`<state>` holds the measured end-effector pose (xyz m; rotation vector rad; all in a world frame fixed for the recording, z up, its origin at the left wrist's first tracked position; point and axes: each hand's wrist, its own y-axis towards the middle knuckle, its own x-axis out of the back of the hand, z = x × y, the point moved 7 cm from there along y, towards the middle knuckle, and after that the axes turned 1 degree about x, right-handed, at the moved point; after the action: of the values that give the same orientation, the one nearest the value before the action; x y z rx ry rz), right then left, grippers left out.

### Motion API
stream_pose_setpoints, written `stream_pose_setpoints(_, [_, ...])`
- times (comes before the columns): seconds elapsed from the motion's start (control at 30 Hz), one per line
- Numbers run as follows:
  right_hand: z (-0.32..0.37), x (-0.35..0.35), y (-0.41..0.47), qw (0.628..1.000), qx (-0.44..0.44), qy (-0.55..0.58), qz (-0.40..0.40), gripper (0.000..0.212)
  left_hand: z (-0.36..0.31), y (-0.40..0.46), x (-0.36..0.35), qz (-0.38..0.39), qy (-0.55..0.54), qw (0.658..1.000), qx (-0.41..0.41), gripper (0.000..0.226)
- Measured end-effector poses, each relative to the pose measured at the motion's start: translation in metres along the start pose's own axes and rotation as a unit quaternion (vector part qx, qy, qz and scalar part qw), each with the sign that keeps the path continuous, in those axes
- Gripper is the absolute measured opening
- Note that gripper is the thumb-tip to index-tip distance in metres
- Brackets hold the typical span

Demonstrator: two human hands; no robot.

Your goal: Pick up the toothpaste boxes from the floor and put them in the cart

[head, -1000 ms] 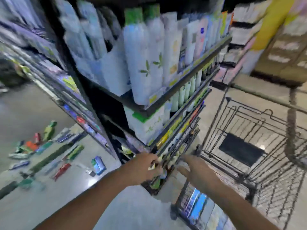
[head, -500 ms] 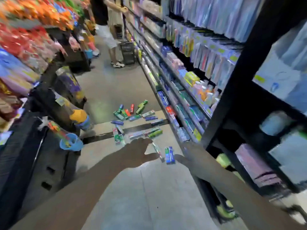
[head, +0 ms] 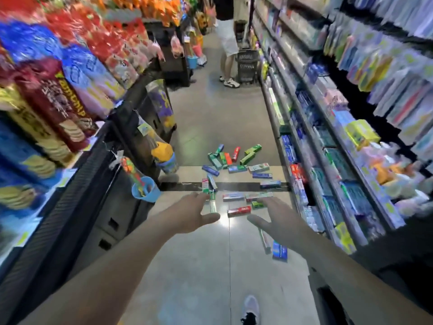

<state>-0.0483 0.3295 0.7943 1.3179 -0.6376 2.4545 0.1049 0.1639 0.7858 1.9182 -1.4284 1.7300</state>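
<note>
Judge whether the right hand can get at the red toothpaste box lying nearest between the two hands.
Probably yes. The right hand is open and empty, and nothing covers the red toothpaste box on the bare floor, though the person likely must bend down first.

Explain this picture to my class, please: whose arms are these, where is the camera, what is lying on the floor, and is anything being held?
There is no machine here. A person wears a wide-angle camera on the head, so you look forward and down along their own two bare arms in a shop aisle. The left hand and the right hand both reach forward with fingers spread, and neither holds anything. Ahead of them, many toothpaste boxes in green, red and blue lie scattered on the floor; one red box lies between the hands, and a blue box lies nearer, beside the right-hand shelves. Snack bags fill the left side. The wearer's shoe shows at the bottom. Further down the aisle another shopper stands by a basket. The cart is not in view.
</note>
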Motion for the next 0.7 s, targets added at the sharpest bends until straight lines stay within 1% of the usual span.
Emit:
stream_pose_setpoints(0.17, [-0.025,0.016,0.080,1.000,-0.005,0.014,0.028,0.069,0.012,0.056,0.028,0.005,-0.012,0.999,0.044,0.079])
stream_pose_setpoints(0.3, [-0.046,0.026,0.137,0.999,-0.008,0.007,0.038,0.075,0.013,0.108,0.043,0.002,-0.018,0.999,0.049,0.080])
stream_pose_setpoints(0.37, [-0.056,0.029,0.158,0.999,-0.018,0.007,0.043,0.075,0.008,0.135,0.045,0.016,-0.010,0.999,0.036,0.081])
stream_pose_setpoints(0.53, [-0.096,0.036,0.211,0.997,-0.069,0.004,0.031,0.067,-0.010,0.228,0.045,0.055,0.001,0.998,-0.011,0.079])
stream_pose_setpoints(0.7, [-0.149,0.041,0.257,0.986,-0.163,0.032,0.017,0.074,-0.049,0.333,0.035,0.123,0.035,0.988,-0.088,0.078])
